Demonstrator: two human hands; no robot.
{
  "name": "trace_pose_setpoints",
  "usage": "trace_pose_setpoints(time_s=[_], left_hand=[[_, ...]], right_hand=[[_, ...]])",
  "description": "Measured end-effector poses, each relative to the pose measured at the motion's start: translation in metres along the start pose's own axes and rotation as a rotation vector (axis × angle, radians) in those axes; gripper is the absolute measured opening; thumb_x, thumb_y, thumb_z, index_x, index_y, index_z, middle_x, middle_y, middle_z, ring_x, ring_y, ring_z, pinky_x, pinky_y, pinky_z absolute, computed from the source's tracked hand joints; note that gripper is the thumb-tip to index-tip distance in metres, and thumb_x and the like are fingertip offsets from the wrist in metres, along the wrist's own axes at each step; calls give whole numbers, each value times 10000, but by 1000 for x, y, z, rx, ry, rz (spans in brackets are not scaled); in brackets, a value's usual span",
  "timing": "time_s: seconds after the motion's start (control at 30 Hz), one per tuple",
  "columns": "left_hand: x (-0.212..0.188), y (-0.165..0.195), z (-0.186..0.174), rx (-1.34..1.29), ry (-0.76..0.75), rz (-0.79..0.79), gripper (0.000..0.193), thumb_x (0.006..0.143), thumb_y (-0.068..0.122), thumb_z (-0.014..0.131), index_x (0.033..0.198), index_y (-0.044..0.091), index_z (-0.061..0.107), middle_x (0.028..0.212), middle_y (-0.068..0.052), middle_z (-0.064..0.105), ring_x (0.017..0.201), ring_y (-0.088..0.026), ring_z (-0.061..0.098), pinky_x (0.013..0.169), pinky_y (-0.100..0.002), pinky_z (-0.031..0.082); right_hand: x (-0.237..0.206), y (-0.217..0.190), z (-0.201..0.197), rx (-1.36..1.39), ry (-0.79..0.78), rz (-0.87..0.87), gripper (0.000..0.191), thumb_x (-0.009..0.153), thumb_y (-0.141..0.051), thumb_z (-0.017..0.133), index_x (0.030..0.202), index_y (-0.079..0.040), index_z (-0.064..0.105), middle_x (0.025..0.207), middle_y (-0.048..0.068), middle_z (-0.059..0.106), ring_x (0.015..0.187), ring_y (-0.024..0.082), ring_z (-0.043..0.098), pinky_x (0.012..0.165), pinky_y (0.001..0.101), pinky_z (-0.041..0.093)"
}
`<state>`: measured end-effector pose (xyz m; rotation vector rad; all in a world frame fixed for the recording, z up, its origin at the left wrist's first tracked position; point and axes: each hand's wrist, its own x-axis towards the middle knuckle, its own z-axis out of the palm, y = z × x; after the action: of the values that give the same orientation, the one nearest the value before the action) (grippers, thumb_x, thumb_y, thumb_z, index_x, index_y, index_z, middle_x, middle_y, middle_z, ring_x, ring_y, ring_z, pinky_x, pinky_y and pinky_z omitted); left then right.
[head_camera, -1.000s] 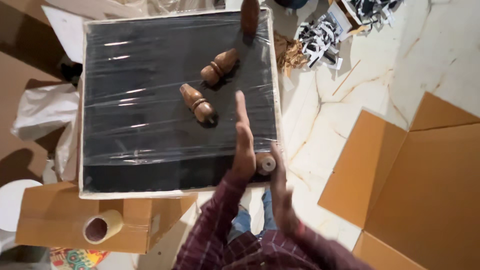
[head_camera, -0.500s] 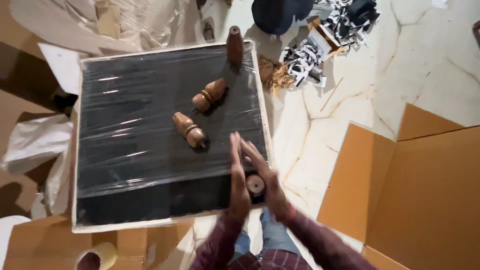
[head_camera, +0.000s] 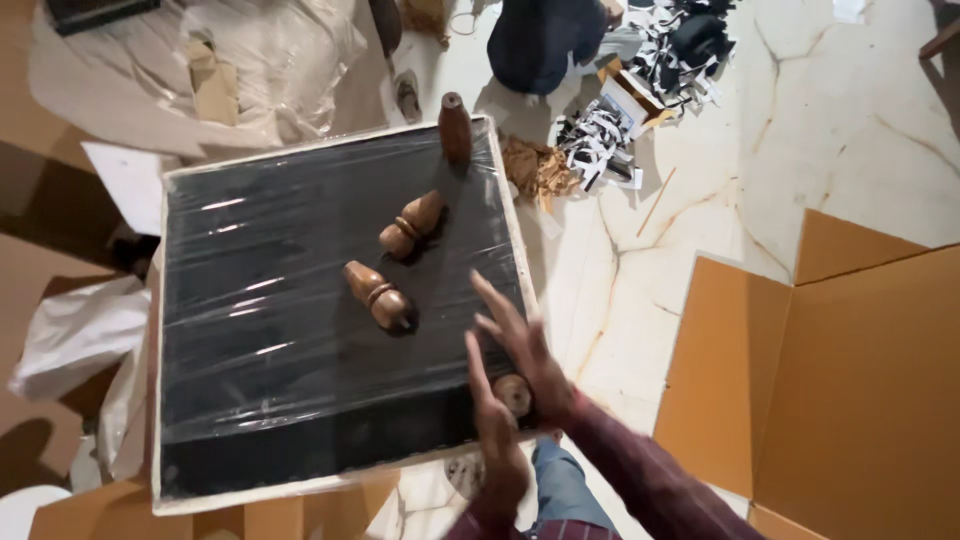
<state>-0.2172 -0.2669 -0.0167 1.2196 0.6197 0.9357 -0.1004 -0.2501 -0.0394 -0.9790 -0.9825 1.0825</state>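
My hands press a smooth, shiny brown wooden leg. The black board wears shiny, crinkly plastic wrap. 3 more wooden legs gleam. The cardboard looks matt.

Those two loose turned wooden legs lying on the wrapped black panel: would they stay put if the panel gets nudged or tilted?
Probably not. Both loose wooden legs lie on their sides, and their round, tapered bodies look apt to roll, likely curving rather than going straight. The panel is covered in glossy plastic film, which may also let them slide. They look solid and stiff, so hardly fragile.
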Motion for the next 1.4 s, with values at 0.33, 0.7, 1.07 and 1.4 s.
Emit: trace_pose_setpoints(time_s=[0.33,0.7,1.07,1.4], left_hand=[[57,2,-15,36,231,79,754,1115,520,242,1642,-11,148,1738,-207,216,1629,-321,190,1333,-456,121],[58,5,0,-67,-95,-8,1013,987,757,193,1666,32,-4,1766,-189,44,1631,-285,79,1284,-471,75],[-13,-31,4,22,205,63,1096,974,808,296,1636,-49,131,1726,-252,188,1592,-381,230,1296,-498,165],[112,-6,-15,-40,-5,129,931,1076,698,209,1673,10,12,1777,-203,75,1658,-303,65,1342,-458,15]], right_hand=[[-33,-50,23,-71,330,-23,1008,996,-779,146,1657,-22,66,1769,169,78,1649,310,30,1318,489,28],[-51,-29,20,-353,137,-19,992,1041,-802,168,1653,-22,199,1771,204,150,1670,332,85,1351,472,101],[26,-16,-13,29,138,-44,1036,959,-841,222,1681,-137,-15,1774,153,101,1663,287,59,1333,528,71],[-71,-27,40,-64,256,5,1078,979,-831,115,1661,3,79,1782,190,54,1664,321,14,1322,477,-11]])
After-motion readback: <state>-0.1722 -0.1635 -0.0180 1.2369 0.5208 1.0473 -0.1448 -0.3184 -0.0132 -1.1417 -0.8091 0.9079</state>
